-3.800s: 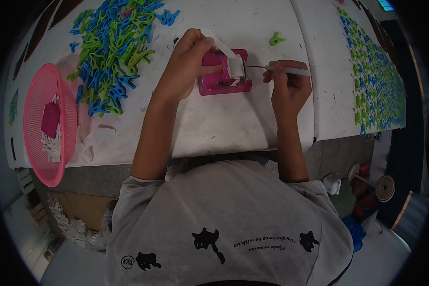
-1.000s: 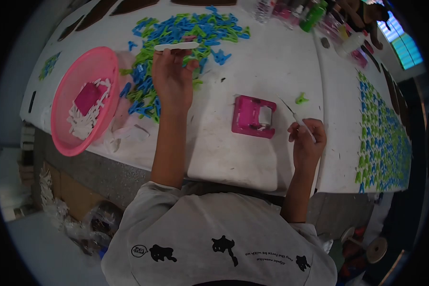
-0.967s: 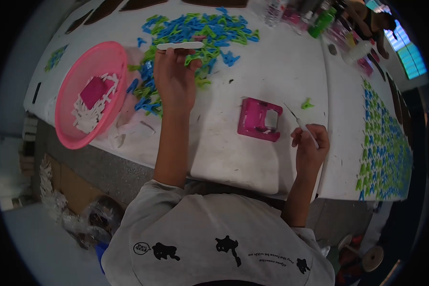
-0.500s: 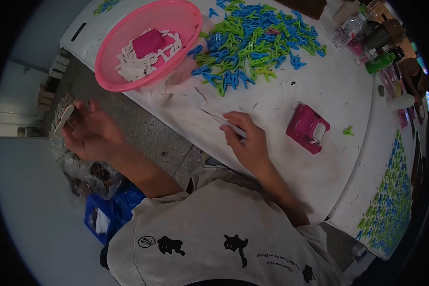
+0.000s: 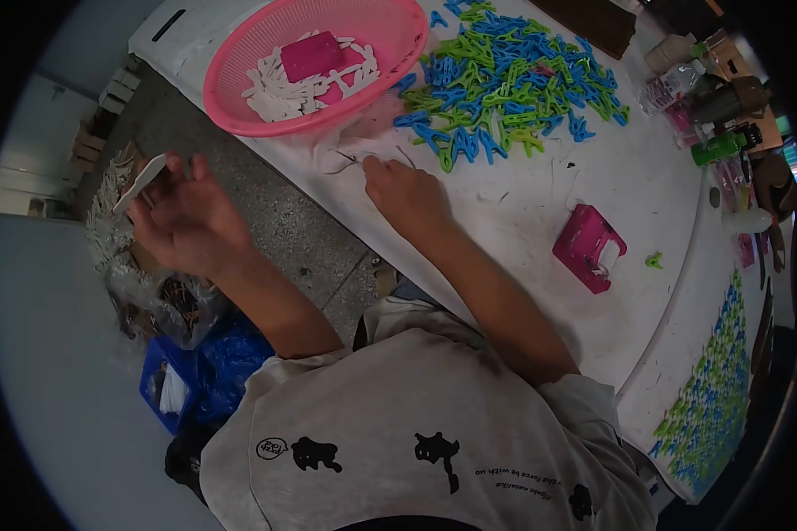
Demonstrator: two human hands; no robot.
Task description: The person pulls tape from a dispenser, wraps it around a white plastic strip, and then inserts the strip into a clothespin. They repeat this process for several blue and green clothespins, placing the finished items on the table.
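My left hand point(image 5: 190, 217) is raised palm up over the floor beside the table, its thumb and fingers pinching a slim white plastic piece point(image 5: 142, 183). At the table's near edge, my right hand point(image 5: 407, 196) is closed with its back toward me. It grips a thin white-handled tool, whose handle is hidden under the hand; only a fine dark tip seems to show past the fingers. Just beyond is a pink basket point(image 5: 235, 75) holding white pieces point(image 5: 279, 96) and a magenta block point(image 5: 313, 57). Right of it lies a heap of blue and green clips point(image 5: 514, 80).
A magenta block with a cutout point(image 5: 583, 252) and a single green clip point(image 5: 653, 260) lie on the white table. Rows of clips point(image 5: 704, 398) cover the right side. Bottles point(image 5: 717, 146) stand at the far right. A blue bin point(image 5: 164, 389) and plastic bags sit low on the left.
My right hand has moved left and away from me, toward the basket, and turned its back up, hiding the tool's handle. The left hand still holds the white piece. The view has shifted slightly.
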